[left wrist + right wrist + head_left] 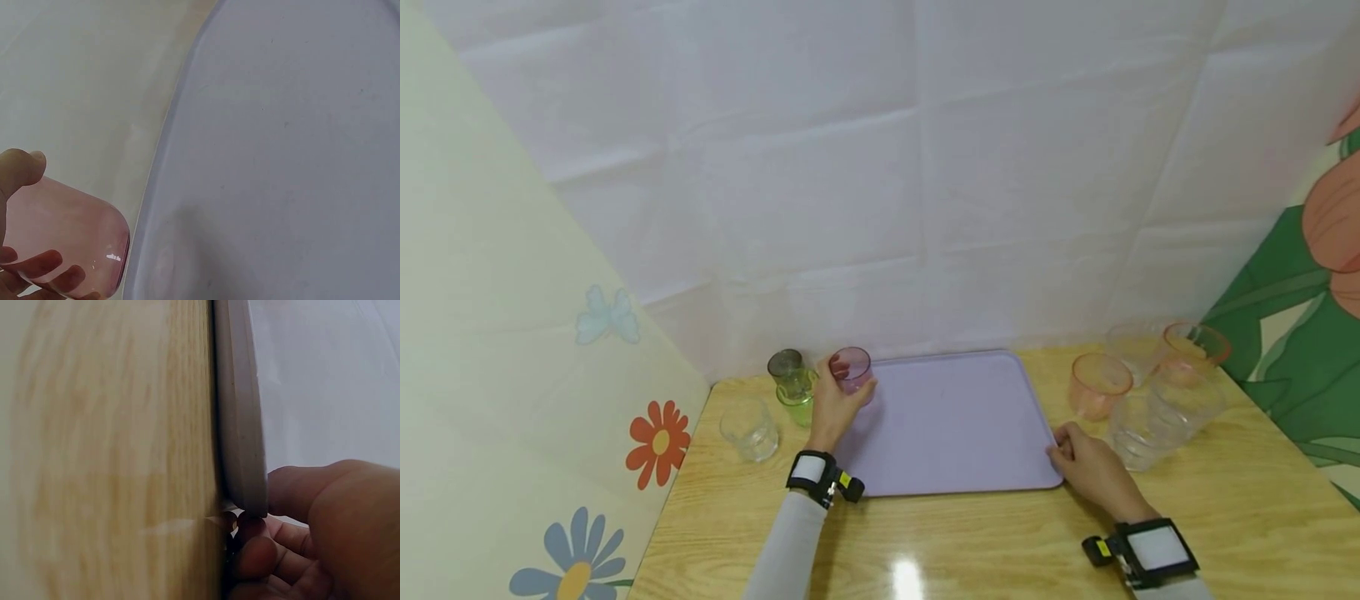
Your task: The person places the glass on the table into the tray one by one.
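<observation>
Over grained wood (880,537), left hand (836,408) grips a translucent tumbler (856,377), right hand (1093,469) a rectangular tray (955,429).

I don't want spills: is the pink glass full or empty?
Empty, it appears: the pink glass in the left hand shows fingers through its side, and no liquid.

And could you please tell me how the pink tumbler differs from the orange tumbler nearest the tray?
The pink tumbler is held in the left hand; the orange tumbler stands untouched on the table.
The pink tumbler is near the far left corner of the lavender tray; the orange tumbler is right of it.
The pink tumbler looks narrower than the orange tumbler.
Both are see-through.
</observation>
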{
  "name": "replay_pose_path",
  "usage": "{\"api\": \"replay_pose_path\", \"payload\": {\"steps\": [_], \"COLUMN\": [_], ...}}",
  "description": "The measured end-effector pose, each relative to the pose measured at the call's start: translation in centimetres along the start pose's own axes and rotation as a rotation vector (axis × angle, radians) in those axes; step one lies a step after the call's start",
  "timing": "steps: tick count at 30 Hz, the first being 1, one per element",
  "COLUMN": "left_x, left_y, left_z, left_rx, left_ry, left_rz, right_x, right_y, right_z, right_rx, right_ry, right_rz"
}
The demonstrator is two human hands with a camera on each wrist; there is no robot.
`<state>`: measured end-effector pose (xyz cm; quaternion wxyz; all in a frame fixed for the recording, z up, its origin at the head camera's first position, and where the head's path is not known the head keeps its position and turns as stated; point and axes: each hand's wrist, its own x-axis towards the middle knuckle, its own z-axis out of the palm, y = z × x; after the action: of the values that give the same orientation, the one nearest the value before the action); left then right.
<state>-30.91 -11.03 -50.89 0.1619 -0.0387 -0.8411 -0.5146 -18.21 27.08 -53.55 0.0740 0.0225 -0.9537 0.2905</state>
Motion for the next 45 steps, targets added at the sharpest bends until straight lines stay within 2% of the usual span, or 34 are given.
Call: {"api": "replay_pose_path", "payload": {"steps": [15,27,34,45], "left_x": [0.1,0.3,0.6,0.6], "left_y": [-0.5,-0.8,-1.2,-1.7], "left_z": [0.5,0.9,1.1,1.4], "left_rx": [-0.01,-0.006,0.02,-0.006], "left_ry": [-0.016,-0.004,-0.003,-0.014], "left_rz": [-0.032,-0.045,-0.039,-0.047], "right_x": [0.0,0.0,0.0,0.0], "right_y": [0.1,0.0,0.1,0.2], "right_z": [0.1,0.0,0.2,0.3], "right_rx": [-0.006,-0.009,-0.013,-0.017], "right_ry": [-0.006,-0.018,0.005,0.024], "right_rz": [0.01,0.018,0.008,0.001]}}
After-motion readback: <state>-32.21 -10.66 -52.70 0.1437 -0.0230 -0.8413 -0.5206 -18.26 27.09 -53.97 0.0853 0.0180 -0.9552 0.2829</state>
